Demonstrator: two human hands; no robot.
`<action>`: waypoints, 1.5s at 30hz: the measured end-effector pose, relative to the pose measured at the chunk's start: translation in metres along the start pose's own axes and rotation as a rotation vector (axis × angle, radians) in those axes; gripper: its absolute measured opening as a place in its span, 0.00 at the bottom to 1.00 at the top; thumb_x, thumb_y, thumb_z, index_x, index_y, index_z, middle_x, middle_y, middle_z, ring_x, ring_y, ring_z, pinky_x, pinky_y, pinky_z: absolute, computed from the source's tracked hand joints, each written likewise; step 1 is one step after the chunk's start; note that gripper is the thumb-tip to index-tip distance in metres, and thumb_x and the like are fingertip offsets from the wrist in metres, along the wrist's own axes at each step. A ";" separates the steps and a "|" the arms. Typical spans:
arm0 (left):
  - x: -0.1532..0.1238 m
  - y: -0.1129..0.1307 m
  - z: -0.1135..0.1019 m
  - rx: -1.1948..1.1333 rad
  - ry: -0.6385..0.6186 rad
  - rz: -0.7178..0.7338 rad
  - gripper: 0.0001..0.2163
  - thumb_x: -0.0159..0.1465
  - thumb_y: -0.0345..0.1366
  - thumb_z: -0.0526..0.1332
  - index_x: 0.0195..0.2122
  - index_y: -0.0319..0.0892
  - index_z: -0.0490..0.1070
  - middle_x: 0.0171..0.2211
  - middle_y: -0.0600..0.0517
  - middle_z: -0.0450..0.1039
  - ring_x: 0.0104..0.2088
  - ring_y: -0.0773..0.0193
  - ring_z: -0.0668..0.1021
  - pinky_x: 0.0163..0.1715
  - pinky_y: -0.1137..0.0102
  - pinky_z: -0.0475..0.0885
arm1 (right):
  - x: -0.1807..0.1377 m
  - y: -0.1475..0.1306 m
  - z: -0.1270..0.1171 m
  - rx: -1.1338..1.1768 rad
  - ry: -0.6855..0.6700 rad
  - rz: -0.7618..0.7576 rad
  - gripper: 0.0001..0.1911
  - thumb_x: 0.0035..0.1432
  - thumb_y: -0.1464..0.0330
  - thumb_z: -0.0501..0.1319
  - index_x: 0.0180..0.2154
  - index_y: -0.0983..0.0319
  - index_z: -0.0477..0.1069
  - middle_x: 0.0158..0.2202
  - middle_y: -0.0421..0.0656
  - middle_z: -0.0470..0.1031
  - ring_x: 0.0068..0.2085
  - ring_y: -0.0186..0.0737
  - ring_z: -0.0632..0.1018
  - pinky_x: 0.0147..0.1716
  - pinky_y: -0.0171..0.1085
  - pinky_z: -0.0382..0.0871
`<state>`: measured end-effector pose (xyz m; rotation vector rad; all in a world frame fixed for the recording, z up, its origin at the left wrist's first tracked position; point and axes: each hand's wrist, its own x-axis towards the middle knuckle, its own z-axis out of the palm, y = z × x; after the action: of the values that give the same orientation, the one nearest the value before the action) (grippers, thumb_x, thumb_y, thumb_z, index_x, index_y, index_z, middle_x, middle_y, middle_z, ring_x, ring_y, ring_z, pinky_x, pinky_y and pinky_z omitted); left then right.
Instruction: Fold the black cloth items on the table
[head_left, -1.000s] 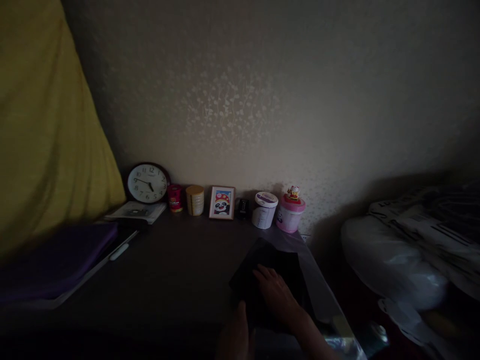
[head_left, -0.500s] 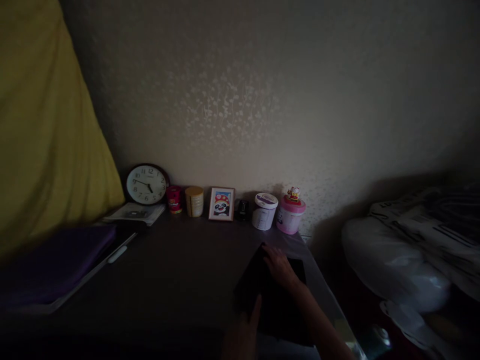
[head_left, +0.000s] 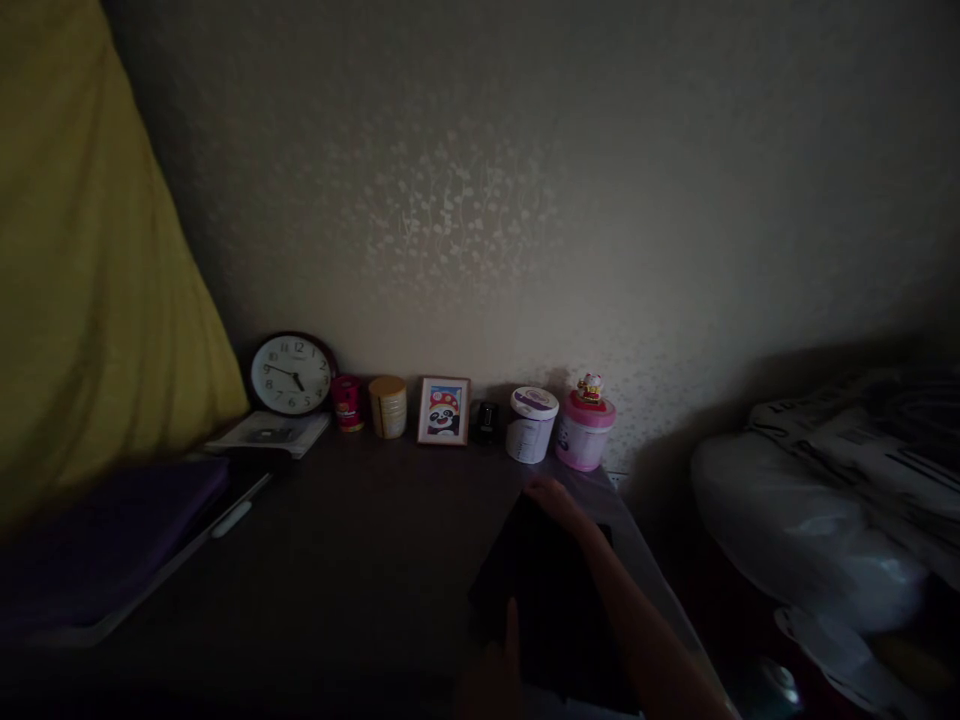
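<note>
My right hand (head_left: 559,503) flat on far edge of dark cloth (head_left: 540,590), grip unclear; left hand (head_left: 499,665) cut off, one finger showing, murky.

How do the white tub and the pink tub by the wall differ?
The white tub has a flat lid with a purple label; the pink tub has a pink lid with a small cat figurine standing on it. The pink tub stands nearer the table's right edge. Both are upright, lidded and close to the wall, side by side.
</note>
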<state>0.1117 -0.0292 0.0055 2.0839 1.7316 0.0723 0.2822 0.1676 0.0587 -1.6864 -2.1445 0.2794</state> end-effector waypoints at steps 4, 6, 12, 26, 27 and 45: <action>-0.001 0.000 0.000 -0.065 0.073 0.000 0.26 0.59 0.32 0.44 0.60 0.48 0.45 0.36 0.42 0.72 0.32 0.60 0.75 0.31 0.69 0.68 | 0.000 -0.001 0.014 -0.036 0.001 0.021 0.10 0.55 0.70 0.53 0.32 0.62 0.74 0.33 0.43 0.78 0.34 0.37 0.76 0.34 0.33 0.66; 0.000 0.000 -0.001 -0.060 0.074 -0.012 0.25 0.59 0.31 0.44 0.59 0.49 0.45 0.35 0.42 0.72 0.32 0.59 0.75 0.32 0.67 0.69 | -0.004 -0.001 0.020 -0.058 0.007 0.024 0.10 0.55 0.70 0.54 0.31 0.62 0.73 0.33 0.43 0.78 0.35 0.37 0.76 0.35 0.33 0.66; 0.003 0.003 -0.004 0.039 0.013 -0.013 0.32 0.57 0.23 0.45 0.58 0.62 0.38 0.37 0.44 0.73 0.34 0.52 0.77 0.33 0.57 0.70 | -0.015 -0.002 0.024 -0.143 0.065 0.050 0.11 0.58 0.66 0.52 0.35 0.61 0.73 0.36 0.45 0.77 0.40 0.41 0.75 0.40 0.37 0.65; 0.004 0.000 -0.007 -0.017 0.000 -0.024 0.26 0.59 0.26 0.44 0.59 0.50 0.46 0.34 0.43 0.73 0.30 0.59 0.77 0.32 0.65 0.71 | -0.107 -0.073 0.008 -0.054 -0.079 -0.481 0.15 0.62 0.64 0.48 0.35 0.58 0.71 0.36 0.41 0.75 0.47 0.36 0.70 0.52 0.41 0.53; 0.004 0.000 -0.005 -0.012 0.020 -0.029 0.26 0.59 0.28 0.47 0.59 0.50 0.47 0.34 0.43 0.73 0.30 0.59 0.77 0.32 0.65 0.72 | -0.108 -0.074 0.010 -0.075 -0.110 -0.485 0.15 0.62 0.63 0.47 0.34 0.58 0.71 0.36 0.40 0.75 0.47 0.36 0.69 0.53 0.42 0.51; 0.002 0.008 -0.003 0.040 -0.092 -0.152 0.32 0.58 0.26 0.50 0.60 0.50 0.34 0.36 0.44 0.75 0.34 0.57 0.77 0.33 0.65 0.70 | -0.032 -0.007 -0.002 -0.331 0.047 -0.059 0.14 0.60 0.67 0.49 0.39 0.60 0.72 0.38 0.47 0.76 0.43 0.41 0.74 0.44 0.39 0.63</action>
<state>0.1187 -0.0276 0.0105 1.9437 1.8423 -0.1025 0.2832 0.1349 0.0574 -1.7753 -2.2975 -0.1395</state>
